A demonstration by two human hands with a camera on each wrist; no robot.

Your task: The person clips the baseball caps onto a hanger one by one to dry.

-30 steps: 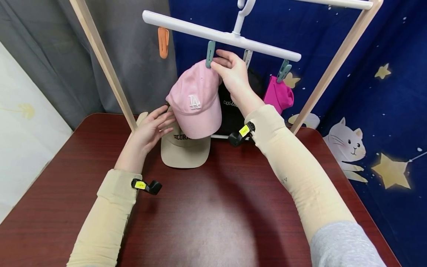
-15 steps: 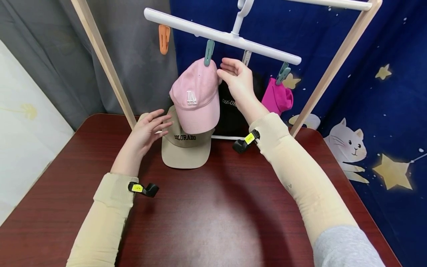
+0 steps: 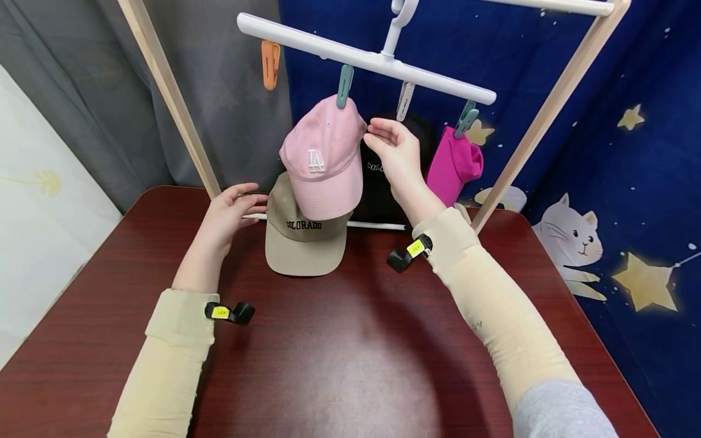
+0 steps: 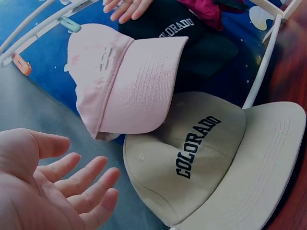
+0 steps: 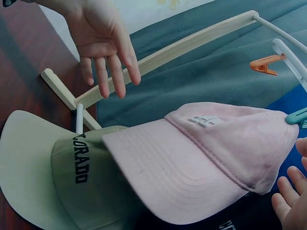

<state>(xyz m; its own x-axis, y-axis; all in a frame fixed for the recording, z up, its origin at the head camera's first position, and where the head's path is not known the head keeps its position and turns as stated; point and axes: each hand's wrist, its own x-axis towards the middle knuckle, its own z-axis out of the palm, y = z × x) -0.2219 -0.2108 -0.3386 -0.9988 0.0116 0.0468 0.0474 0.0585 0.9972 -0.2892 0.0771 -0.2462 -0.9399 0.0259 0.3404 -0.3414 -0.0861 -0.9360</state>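
A pink baseball cap (image 3: 324,161) with white "LA" lettering hangs from a teal clothespin (image 3: 344,87) on a white hanger bar (image 3: 361,59). My right hand (image 3: 402,161) is at the cap's right side, fingers loosely bent and holding nothing. Below and partly behind the pink cap is a beige "COLORADO" cap (image 3: 303,252), its brim toward me. My left hand (image 3: 229,213) is beside the beige cap's left side, palm turned toward it and fingers relaxed, as the left wrist view shows. Behind my right hand hangs a black cap (image 4: 192,48), partly hidden, under a white clothespin (image 3: 404,101).
An orange clothespin (image 3: 270,66) hangs at the bar's left end with nothing in it. At the right end, another teal clothespin (image 3: 467,118) holds a magenta cloth item (image 3: 453,161). Wooden rack posts (image 3: 170,94) flank the bar on a dark red table (image 3: 317,340).
My right hand has come away from the teal clothespin, down and to the right. My left hand has drawn back left from the caps. The pink cap stays hanging.
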